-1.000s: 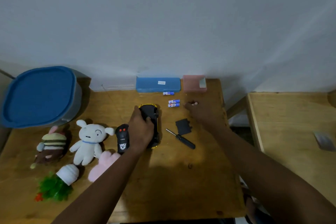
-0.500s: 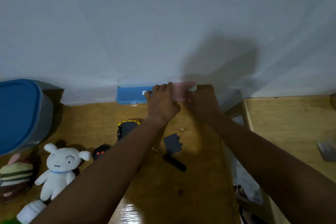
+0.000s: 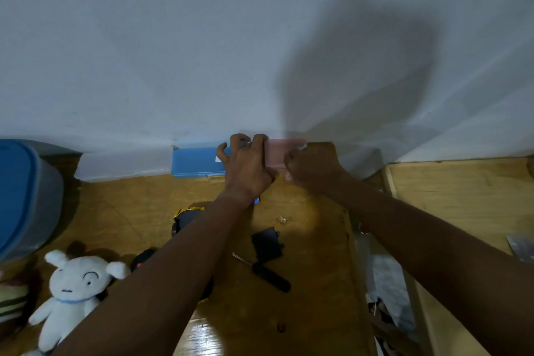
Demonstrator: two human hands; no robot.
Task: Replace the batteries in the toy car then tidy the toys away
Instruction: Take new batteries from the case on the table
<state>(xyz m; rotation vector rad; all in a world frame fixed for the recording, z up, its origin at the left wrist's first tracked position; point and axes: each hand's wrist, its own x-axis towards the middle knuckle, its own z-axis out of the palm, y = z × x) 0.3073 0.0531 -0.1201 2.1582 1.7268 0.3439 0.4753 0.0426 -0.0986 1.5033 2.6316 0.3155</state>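
Observation:
Both hands meet at a small pink box [image 3: 276, 153] against the wall at the table's far edge. My left hand [image 3: 245, 166] grips its left end with curled fingers. My right hand [image 3: 313, 169] holds its right end, fingers curled under. The black and yellow toy car [image 3: 186, 218] lies on the wooden table [image 3: 303, 312], mostly hidden under my left forearm. Its black battery cover [image 3: 267, 244] and a black screwdriver [image 3: 267, 273] lie to the right of the car. A small screw [image 3: 282, 220] sits beyond the cover. A battery tip [image 3: 256, 200] peeks out below my left wrist.
A blue flat case [image 3: 196, 160] lies by the wall left of the pink box. A blue-lidded tub [image 3: 23, 196] stands at far left. A white plush [image 3: 72, 289] and a striped plush [image 3: 11, 298] sit at front left. A second wooden surface [image 3: 462, 196] lies right, across a gap.
My left hand left the toy car and my right hand left the table; both reached forward to the pink box by the wall. The camera moved closer and to the right.

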